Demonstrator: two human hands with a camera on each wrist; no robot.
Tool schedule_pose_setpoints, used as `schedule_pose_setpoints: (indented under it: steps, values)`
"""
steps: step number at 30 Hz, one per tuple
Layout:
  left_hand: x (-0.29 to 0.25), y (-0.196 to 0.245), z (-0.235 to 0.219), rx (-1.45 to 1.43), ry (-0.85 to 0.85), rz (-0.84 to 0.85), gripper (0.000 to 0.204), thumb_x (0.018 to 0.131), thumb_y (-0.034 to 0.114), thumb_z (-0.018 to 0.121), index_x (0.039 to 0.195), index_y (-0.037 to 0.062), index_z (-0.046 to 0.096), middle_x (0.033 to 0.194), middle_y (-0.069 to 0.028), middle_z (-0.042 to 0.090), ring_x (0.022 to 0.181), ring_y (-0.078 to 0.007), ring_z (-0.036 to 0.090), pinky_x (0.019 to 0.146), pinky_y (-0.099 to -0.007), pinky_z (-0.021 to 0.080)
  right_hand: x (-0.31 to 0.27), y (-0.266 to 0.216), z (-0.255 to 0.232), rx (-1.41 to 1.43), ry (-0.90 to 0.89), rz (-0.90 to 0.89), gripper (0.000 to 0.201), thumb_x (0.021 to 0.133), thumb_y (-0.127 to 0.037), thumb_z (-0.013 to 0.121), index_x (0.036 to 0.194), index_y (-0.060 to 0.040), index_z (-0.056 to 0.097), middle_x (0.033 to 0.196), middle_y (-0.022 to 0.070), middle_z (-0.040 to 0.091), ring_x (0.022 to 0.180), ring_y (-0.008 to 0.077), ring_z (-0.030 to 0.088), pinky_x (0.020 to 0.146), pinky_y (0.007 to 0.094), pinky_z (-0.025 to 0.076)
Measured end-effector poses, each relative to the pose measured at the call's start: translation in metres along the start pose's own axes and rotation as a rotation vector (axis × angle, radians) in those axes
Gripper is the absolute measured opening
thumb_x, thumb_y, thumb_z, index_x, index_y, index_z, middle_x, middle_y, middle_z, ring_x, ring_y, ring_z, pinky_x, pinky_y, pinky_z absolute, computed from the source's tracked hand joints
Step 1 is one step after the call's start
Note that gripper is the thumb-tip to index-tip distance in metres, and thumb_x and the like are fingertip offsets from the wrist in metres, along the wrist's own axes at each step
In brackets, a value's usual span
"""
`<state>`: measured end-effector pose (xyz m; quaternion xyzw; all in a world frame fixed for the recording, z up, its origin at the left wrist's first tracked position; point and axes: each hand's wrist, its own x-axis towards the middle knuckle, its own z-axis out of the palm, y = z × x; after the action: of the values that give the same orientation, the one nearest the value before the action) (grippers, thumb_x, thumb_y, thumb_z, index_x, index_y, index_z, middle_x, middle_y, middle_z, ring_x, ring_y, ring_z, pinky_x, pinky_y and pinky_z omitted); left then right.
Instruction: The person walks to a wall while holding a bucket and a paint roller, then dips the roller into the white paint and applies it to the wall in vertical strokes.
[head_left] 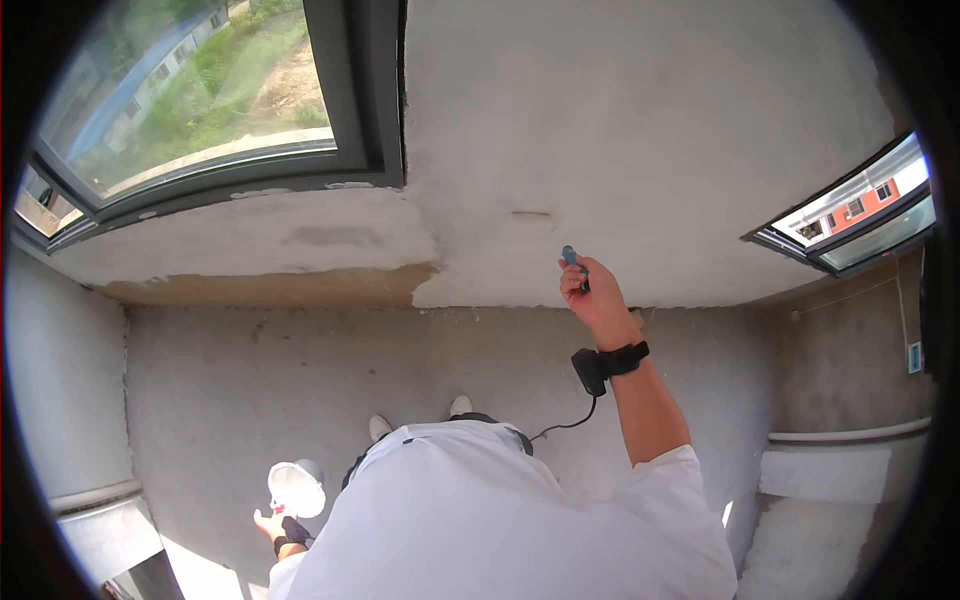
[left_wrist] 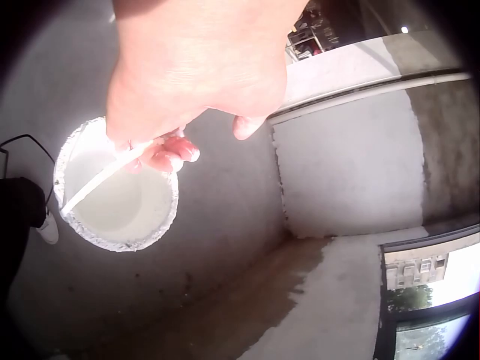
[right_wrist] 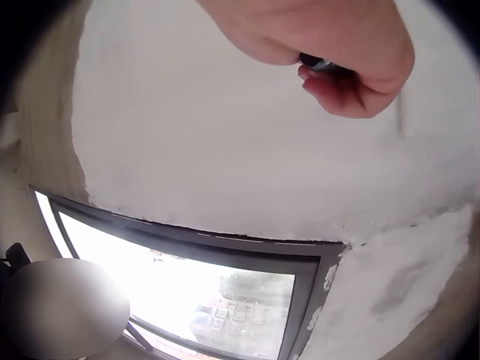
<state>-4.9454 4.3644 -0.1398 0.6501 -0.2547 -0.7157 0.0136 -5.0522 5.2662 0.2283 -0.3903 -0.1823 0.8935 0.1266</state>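
My right hand (head_left: pixel 592 290) is raised in front of the plastered wall, fingers curled round a tool with a teal-and-black handle (head_left: pixel 569 255). In the right wrist view the fist covers most of that handle, and the tool's working end is hidden. Low at my left side, my left hand (head_left: pixel 270 522) holds a white bucket (head_left: pixel 312 472) by its handle. The left wrist view shows the white handle strip (left_wrist: pixel 94 183) running from the fingers to the far side of the rim. Pale, smooth material (left_wrist: pixel 112 199) lies inside, and dried white crust coats the rim.
A dark-framed window (head_left: pixel 370 130) is at upper left, a smaller window (head_left: pixel 860 215) at far right. White plaster covers most of the wall, with a bare brown strip (head_left: pixel 290 289) low down and a thin line (head_left: pixel 531 213) above my right hand. A black cable (head_left: pixel 572 426) hangs from the right wrist strap.
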Motion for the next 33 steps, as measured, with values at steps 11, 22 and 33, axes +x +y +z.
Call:
schedule_pose_setpoints:
  steps: [11,22,33]
  values:
    - [-0.006,0.006,0.004,0.021,-0.005,0.01,0.069,0.079,0.066,0.061,0.103,0.0034,0.046,0.09,-0.0086,0.047,0.079,-0.023,0.048,0.071,-0.0405,0.042,-0.028,-0.01,0.021,0.064,-0.027,-0.016,0.023,0.1,-0.006,0.049,0.112,0.0141,0.047,0.072,0.0002,0.048,0.059,0.007,0.044,0.053,0.0218,0.039]
    - [0.0,0.01,0.002,0.042,0.004,0.011,0.069,0.078,0.066,0.061,0.102,0.0035,0.045,0.089,-0.0085,0.047,0.078,-0.0229,0.048,0.07,-0.0402,0.042,0.021,-0.009,-0.019,0.076,-0.01,-0.016,0.022,0.098,-0.006,0.052,0.109,0.0129,0.049,0.074,0.001,0.048,0.059,0.0077,0.044,0.053,0.0232,0.039]
    - [0.003,0.003,0.009,0.065,-0.015,-0.002,0.07,0.078,0.067,0.061,0.102,0.0036,0.045,0.089,-0.0083,0.047,0.077,-0.0227,0.048,0.069,-0.0398,0.042,-0.053,-0.019,0.009,0.001,-0.105,-0.059,0.021,0.098,-0.007,0.054,0.109,0.0107,0.051,0.072,-0.0005,0.049,0.059,0.0065,0.045,0.054,0.0234,0.04]
